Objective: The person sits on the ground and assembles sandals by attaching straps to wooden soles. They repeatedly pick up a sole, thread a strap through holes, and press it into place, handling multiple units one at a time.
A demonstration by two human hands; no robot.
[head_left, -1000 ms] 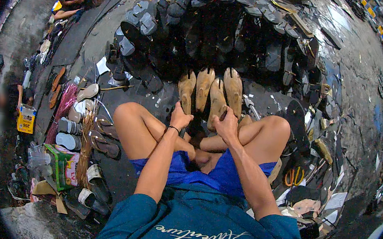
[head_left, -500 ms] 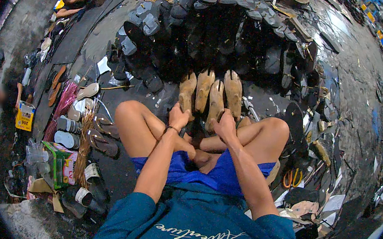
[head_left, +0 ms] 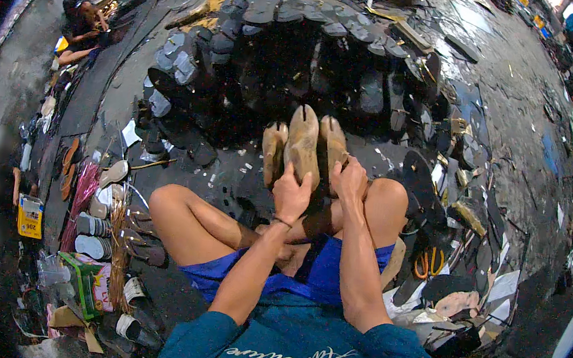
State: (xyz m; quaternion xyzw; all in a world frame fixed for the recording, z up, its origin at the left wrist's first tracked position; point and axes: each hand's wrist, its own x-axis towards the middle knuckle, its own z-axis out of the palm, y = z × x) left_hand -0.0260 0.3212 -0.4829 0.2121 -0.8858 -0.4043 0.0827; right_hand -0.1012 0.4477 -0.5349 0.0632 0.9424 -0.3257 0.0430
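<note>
Changed since half a second ago: left hand (head_left: 292, 192), then at the leftmost of four shoe forms, now at the middle one of three showing; the whole view has shifted too.

Middle form (head_left: 303, 137): tan, slit at the toe, in front of the person's crossed legs, toe pointing away; appears larger than its neighbours. Left fingers and thumb clasped about its heel end.

Right form (head_left: 332, 140): tan, slit toe, just beside the middle one. Right hand (head_left: 349, 180) grasps its heel end, fingers curled on top.

Left form (head_left: 273, 151): tan, untouched by either hand, just beside the middle form; contact between them cannot be told.

Bracelet (head_left: 283, 222): dark, on left wrist.

Clothing: blue shorts (head_left: 321, 277); teal shirt (head_left: 306, 321).

Beyond the forms: dark sandals (head_left: 258, 12), many, heaped in an arc.

Left side: pink bundle of strands (head_left: 80, 203); straw-coloured bundle (head_left: 116, 248); green-edged box (head_left: 83, 287); yellow container (head_left: 30, 216); brown sandals (head_left: 68, 170), near the pink bundle.

Right side: orange-handled scissors (head_left: 429, 262), among scraps.

Upper left: another person (head_left: 83, 18), seated, well apart.
</note>
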